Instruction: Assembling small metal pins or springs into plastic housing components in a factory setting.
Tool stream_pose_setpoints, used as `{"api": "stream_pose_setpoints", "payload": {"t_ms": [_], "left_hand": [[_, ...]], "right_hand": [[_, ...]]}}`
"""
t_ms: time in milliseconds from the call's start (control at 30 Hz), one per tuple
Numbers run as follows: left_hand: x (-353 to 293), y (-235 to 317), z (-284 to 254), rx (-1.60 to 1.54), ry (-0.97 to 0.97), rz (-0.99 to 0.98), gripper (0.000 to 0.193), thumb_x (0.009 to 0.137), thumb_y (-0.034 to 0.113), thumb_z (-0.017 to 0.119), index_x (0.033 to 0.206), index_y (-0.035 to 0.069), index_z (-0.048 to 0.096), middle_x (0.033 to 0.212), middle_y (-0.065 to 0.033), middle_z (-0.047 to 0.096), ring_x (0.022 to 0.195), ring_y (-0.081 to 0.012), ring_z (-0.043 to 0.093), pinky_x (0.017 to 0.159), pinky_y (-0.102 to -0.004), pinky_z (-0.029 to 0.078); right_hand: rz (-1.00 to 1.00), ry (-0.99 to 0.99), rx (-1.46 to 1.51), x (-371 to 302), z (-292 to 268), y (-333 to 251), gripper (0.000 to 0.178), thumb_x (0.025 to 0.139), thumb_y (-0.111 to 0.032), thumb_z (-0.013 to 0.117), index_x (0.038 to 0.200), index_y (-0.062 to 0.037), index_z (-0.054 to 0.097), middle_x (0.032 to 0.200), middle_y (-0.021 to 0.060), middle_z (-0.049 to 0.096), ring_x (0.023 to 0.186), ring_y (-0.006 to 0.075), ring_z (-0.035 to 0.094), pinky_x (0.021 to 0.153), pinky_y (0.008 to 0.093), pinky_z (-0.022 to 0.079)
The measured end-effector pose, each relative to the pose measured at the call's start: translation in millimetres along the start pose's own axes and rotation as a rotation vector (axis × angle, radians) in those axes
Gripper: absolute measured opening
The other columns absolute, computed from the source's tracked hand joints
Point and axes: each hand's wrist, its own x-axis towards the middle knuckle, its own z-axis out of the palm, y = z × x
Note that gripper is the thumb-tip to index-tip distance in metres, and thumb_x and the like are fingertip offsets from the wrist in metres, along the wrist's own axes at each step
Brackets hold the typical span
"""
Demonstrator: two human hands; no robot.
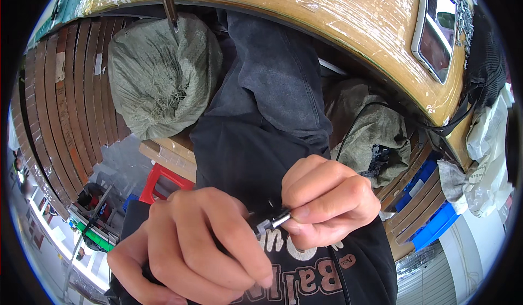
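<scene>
In the head view, the right hand (pixel 329 199), right of centre in the lower half of the frame, pinches one end of a small silver and black metal piece (pixel 280 220) between thumb and fingers. The left hand (pixel 199 245), lower left of centre, curls close to the piece's other end; its thumb tip is hidden, so I cannot tell how firmly it grips. The hands are near each other, in front of a dark printed top (pixel 354 267). A wooden desk (pixel 348 11) curves across the top, a grey-green sack (pixel 141 60) sits upper left, and a red stool (pixel 158 182) stands left of centre.
</scene>
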Motion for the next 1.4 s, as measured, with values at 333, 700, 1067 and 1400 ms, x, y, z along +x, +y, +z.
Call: {"api": "stream_pose_setpoints", "payload": {"t_ms": [333,700,1067,1400], "left_hand": [[5.5,-3.1,-3.4,-0.140,-0.007,-0.066,0.010,0.081,0.007,0.044,0.072,0.003,0.045,0.053,-0.0147,0.052,0.044,-0.0222,0.052,0.043,-0.0328,0.051],[-33.2,9.4,-32.1,0.472,0.180,-0.992,0.041,0.081,0.028,0.050,0.104,-0.004,0.042,0.094,-0.0151,0.051,0.080,-0.0237,0.053,0.078,-0.0323,0.042],[-2.9,22.5,-29.6,-0.180,0.516,-1.634,0.032,0.075,0.021,0.056,0.093,-0.003,0.043,0.059,-0.0077,0.047,0.045,-0.0114,0.043,0.042,-0.0228,0.033],[-24.2,12.4,-59.1,0.914,0.666,-0.962,0.014,0.081,0.006,0.052,0.094,0.002,0.051,0.088,0.0004,0.047,0.076,-0.0055,0.046,0.067,-0.0185,0.038]], "right_hand": [[0.103,-0.077,-0.079,6.6,-2.7,0.1,0.019,0.069,0.000,0.064,0.082,0.0097,0.055,0.071,0.0142,0.056,0.056,0.0224,0.053,0.049,0.0286,0.044],[-0.318,-0.153,-0.496,30.5,-38.3,0.2,0.027,0.064,-0.003,0.062,0.088,0.0074,0.057,0.080,0.0168,0.057,0.058,0.0242,0.056,0.051,0.0308,0.047],[-0.157,-0.314,-0.775,40.8,-47.4,11.9,0.024,0.060,0.000,0.063,0.084,-0.0008,0.062,0.080,0.0095,0.059,0.067,0.0210,0.058,0.056,0.0275,0.046],[1.061,-0.266,-0.203,32.0,-19.0,15.3,0.037,0.084,-0.014,0.055,0.113,-0.0075,0.032,0.061,0.0042,0.055,0.045,0.0076,0.051,0.040,0.0196,0.039]]}}
